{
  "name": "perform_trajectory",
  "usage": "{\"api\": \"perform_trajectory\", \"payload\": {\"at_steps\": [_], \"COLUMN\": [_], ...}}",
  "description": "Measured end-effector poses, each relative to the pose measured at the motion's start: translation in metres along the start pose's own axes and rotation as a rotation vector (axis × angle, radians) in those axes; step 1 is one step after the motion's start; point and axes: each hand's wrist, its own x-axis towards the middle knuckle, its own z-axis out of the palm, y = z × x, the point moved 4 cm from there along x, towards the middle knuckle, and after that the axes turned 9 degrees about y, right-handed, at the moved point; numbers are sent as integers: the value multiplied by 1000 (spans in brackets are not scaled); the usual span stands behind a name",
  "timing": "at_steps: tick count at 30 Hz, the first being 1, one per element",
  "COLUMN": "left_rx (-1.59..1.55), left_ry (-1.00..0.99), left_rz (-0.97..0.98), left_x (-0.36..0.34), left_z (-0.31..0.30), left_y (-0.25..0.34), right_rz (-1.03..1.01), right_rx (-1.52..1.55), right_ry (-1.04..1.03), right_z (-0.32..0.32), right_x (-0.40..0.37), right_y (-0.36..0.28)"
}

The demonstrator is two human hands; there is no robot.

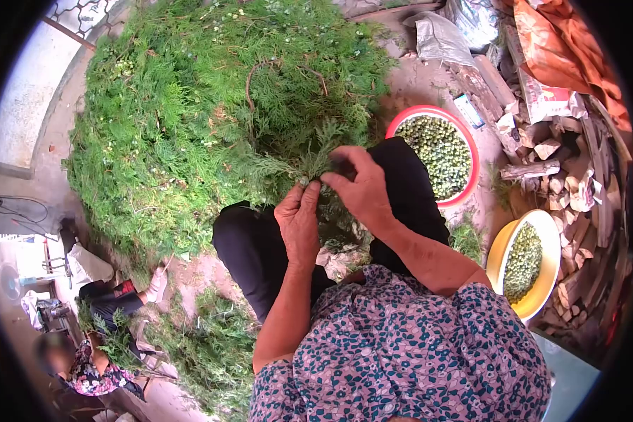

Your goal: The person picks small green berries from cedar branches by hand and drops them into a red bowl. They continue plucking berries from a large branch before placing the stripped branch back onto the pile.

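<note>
Between my knees, my left hand (300,218) pinches a green cypress sprig (288,165) by its stem, thumb pressed to the fingers. My right hand (362,188) is bent at the sprig's right side, with a visible gap between thumb and forefinger. Its thumb tip is close to my left fingertips, and its other fingers are partly hidden. Beyond both hands rises a large heap of cypress branches (190,105) dotted with pale berries. To the right of my knee stands a red-rimmed basin (477,158) holding many small green berries.
A yellow basin (496,264) of berries stands farther right, beside stacked firewood (573,211). Sacks (439,39) and an orange sheet (566,53) lie at upper right. At lower left another person (95,366) sits near a smaller branch pile (207,352).
</note>
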Motion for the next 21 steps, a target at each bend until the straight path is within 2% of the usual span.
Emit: {"api": "perform_trajectory", "payload": {"at_steps": [2, 3, 4, 6, 7, 10, 14, 16, 17, 18, 20, 21], "left_rx": [27, 88, 149, 200, 250, 300, 258, 220, 81, 82, -208, -236], "left_ry": [33, 29, 23, 31, 45, -3, 19, 121, 134, 133, 191, 166], "left_rz": [-5, 43, 88, 144, 204, 186, 130, 75, 0, 1, -145, -141], "left_x": [1, 2, 1, -5, -7, -10, -15, -12, -11, -9, -6, -3], "left_z": [-6, -8, -8, -2, 0, -5, -5, -12, -14, -16, -23, -27], "left_y": [-2, -2, -2, 0, 2, -3, -1, -3, -3, -2, -5, -4], "right_rz": [-224, -365, -362, -486, -445, -449, -505, 342, 302, 302, 503, 586], "right_rx": [-16, -104, -107, -104, -169, -183, -142, 175, 430, 431, 805, 814], "right_ry": [146, -26, -24, -263, -309, -379, -288, -353, -319, -318, -79, 25], "right_z": [-13, -14, -13, 2, 6, 8, 4, -3, -4, -3, -8, -11], "right_x": [4, 5, 5, 0, -1, -2, -1, 5, 10, 13, 19, 19], "right_y": [-17, -29, -31, -38, -31, -16, -14, -3, 0, -3, -11, -14]}}
